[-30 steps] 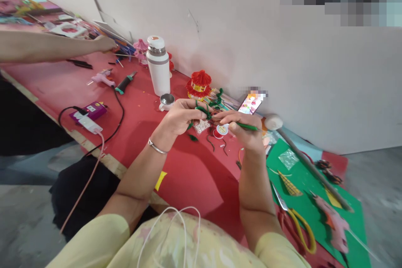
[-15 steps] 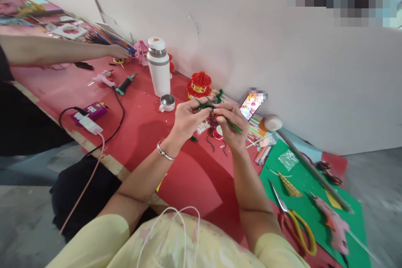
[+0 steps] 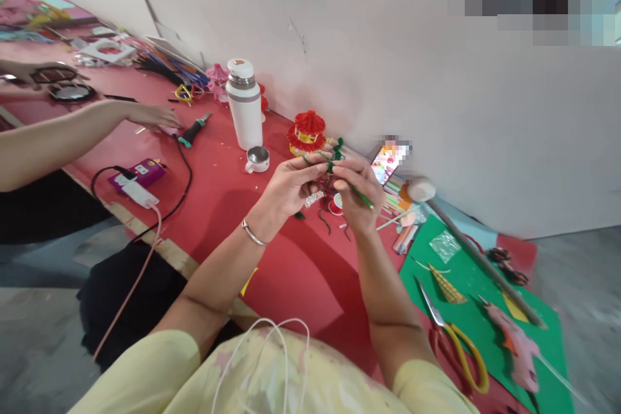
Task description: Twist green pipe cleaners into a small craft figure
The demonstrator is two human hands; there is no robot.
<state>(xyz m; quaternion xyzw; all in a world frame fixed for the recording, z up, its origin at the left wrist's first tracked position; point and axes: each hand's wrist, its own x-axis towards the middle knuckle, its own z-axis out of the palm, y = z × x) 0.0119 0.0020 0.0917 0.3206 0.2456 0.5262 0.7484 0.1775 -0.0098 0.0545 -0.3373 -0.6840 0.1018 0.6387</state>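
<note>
My left hand (image 3: 291, 186) is closed in a pinch on a small piece of green yarn (image 3: 330, 167), with a strand of it looped over the fingers. In my right hand (image 3: 363, 189) is a slim crochet hook (image 3: 361, 199) with a green handle, its working end at the yarn and hidden by the fingertips. Both hands meet above the red table (image 3: 291, 278). Below them lie small white beads (image 3: 314, 198), a red-rimmed spool (image 3: 336, 204) and dark bits of yarn. Just behind stands a red and yellow paper lantern (image 3: 308, 131).
A white flask (image 3: 244, 107) and its cup (image 3: 257, 158) stand left of my hands. A phone (image 3: 389, 158) leans at the wall. Scissors (image 3: 451, 336) and a pink glue gun (image 3: 512, 343) lie right. A co-worker's hand (image 3: 152, 116) reaches in from the left; cables cross there.
My right hand has turned the hook, so its metal shaft no longer shows. At left, the co-worker's arm has drawn back to the other glue gun, and a round dark case has come into view.
</note>
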